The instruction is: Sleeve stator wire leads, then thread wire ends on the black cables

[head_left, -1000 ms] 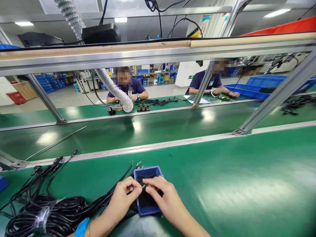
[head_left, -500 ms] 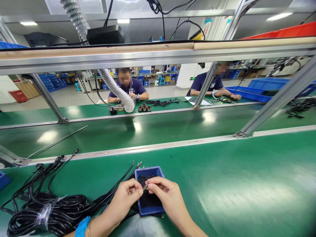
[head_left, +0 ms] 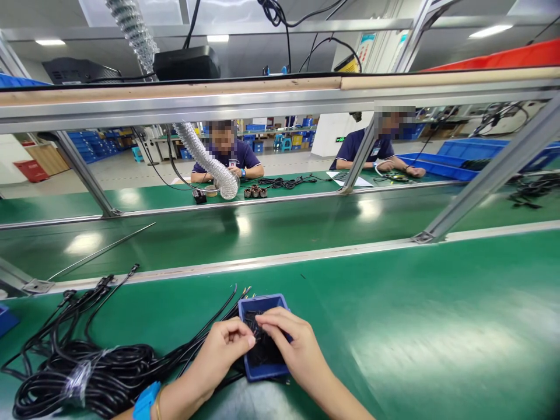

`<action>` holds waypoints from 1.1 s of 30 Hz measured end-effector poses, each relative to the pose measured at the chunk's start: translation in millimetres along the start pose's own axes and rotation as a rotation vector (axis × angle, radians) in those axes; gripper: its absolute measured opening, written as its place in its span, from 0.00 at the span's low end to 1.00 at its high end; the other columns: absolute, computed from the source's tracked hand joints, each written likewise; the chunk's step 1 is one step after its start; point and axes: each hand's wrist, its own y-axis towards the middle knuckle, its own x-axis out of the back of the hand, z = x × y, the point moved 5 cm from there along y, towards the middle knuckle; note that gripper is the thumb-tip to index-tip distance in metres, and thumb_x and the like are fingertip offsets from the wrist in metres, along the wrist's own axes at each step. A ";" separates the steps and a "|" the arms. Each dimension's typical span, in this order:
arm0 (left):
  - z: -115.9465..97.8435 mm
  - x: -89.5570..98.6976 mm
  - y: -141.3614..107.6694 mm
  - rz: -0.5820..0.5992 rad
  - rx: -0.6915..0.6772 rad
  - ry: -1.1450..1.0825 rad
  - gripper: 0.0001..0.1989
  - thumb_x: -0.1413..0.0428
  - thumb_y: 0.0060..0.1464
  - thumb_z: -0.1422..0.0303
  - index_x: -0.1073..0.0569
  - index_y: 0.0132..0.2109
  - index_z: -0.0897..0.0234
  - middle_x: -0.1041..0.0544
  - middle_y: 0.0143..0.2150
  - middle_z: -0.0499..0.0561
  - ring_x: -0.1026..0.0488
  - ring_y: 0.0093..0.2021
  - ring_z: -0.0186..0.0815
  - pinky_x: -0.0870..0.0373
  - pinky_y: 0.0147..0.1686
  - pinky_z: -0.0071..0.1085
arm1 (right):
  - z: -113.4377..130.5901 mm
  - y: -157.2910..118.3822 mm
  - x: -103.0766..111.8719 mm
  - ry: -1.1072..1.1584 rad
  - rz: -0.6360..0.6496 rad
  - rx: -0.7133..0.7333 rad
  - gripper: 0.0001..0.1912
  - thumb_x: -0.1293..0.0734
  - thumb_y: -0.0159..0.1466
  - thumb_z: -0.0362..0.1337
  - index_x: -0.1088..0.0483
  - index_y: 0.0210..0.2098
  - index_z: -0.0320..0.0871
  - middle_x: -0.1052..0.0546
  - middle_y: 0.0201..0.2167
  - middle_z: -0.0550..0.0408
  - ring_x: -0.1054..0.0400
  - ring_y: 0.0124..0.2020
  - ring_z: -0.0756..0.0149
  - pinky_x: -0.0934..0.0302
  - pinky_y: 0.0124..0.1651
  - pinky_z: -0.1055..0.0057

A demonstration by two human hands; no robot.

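A small blue bin (head_left: 265, 371) holding many short black tube pieces (head_left: 262, 353) sits in front of me on the green bench. My left hand (head_left: 225, 350) is closed in a pinch at the bin's left side, on the end of a thin wire; only a tiny bit of it shows at the fingertips. Over the bin, my right hand (head_left: 291, 337) has its thumb and fingers drawn together, and what lies between them is hidden. Black cables (head_left: 184, 353) with coloured wire ends (head_left: 247, 291) run under my left forearm and behind the bin.
A tied coil of black cable (head_left: 87, 379) lies at the left. Metal posts (head_left: 485, 172) and a rail (head_left: 245, 261) bound the bench's far side. Beyond, two people work at another green bench near a silver duct hose (head_left: 227, 185).
My right hand has drawn slightly up and away from my left fingertips. The yellow-green wire seen between the hands before is now hardly visible. My left hand stays in place.
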 end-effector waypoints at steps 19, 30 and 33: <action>0.3 -2.6 1.1 0.010 0.032 -0.033 0.20 0.34 0.44 0.52 0.26 0.28 0.66 0.32 0.26 0.45 0.40 0.30 0.32 0.43 0.34 0.29 | -4.0 3.1 -1.0 -0.425 0.150 -0.150 0.07 0.32 0.60 0.27 0.29 0.29 0.45 0.24 0.29 0.56 0.32 0.35 0.61 0.42 0.39 0.67; 3.2 -2.2 0.2 0.021 0.037 -0.007 0.22 0.34 0.44 0.50 0.28 0.28 0.65 0.35 0.25 0.44 0.43 0.30 0.33 0.47 0.32 0.29 | -12.5 -0.1 -2.2 0.446 0.006 -0.473 0.15 0.29 0.61 0.49 0.21 0.35 0.43 0.16 0.34 0.50 0.22 0.38 0.57 0.31 0.45 0.64; 4.3 -1.7 0.2 0.025 0.034 -0.009 0.22 0.34 0.44 0.50 0.28 0.28 0.65 0.36 0.25 0.44 0.41 0.31 0.33 0.46 0.34 0.29 | -11.4 -0.5 -4.4 0.447 0.008 -0.476 0.16 0.28 0.59 0.51 0.20 0.34 0.43 0.16 0.33 0.50 0.22 0.37 0.57 0.31 0.44 0.65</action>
